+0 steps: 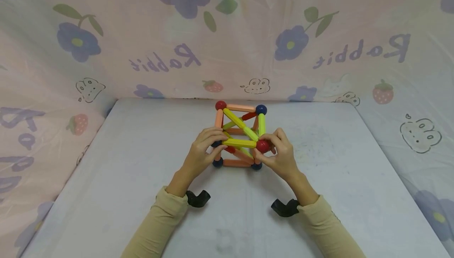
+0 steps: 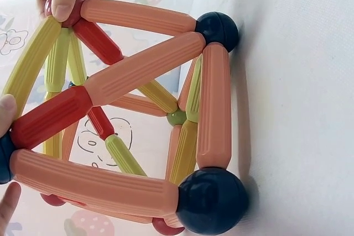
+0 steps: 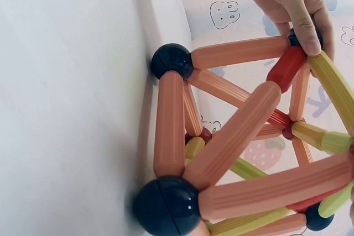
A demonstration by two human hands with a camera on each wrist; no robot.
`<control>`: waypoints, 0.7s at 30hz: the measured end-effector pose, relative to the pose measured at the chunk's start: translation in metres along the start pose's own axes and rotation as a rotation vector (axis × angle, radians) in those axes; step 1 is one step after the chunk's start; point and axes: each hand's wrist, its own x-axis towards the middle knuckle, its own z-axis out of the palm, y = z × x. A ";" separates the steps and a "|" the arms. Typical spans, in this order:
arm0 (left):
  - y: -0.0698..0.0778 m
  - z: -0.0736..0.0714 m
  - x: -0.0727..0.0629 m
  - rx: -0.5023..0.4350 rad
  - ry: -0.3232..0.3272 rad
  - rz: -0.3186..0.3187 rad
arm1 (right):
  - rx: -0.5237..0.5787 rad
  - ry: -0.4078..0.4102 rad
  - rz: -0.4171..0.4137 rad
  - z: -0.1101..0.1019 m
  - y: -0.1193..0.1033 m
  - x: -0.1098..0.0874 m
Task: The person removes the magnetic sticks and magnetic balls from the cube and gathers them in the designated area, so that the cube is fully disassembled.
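A box-shaped frame of magnetic rods and balls stands on the table between both hands. My left hand [image 1: 202, 149] pinches the dark blue ball [image 3: 297, 36] at its upper near left corner. At the upper near right corner, my right hand [image 1: 281, 153] holds a red ball [image 1: 263, 145] between thumb and fingers. A yellow rod [image 1: 239, 143] joins these two balls. Below, an orange rod [image 1: 237, 163] links two dark blue balls, the left one [image 1: 218, 162] and the right one [image 1: 257, 166]. Red-and-orange diagonals cross the sides, and a yellow-and-lime diagonal [image 1: 242, 126] crosses the top.
The structure rests on a white tabletop [image 1: 124, 179]. Behind the table and at its sides hangs a printed cloth [image 1: 234, 53] with flowers and rabbits. A black curved piece sits at each wrist, one left [image 1: 198, 199] and one right [image 1: 285, 207].
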 end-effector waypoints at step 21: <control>0.002 0.000 0.000 -0.007 0.008 -0.004 | -0.087 -0.083 -0.070 0.002 0.006 0.008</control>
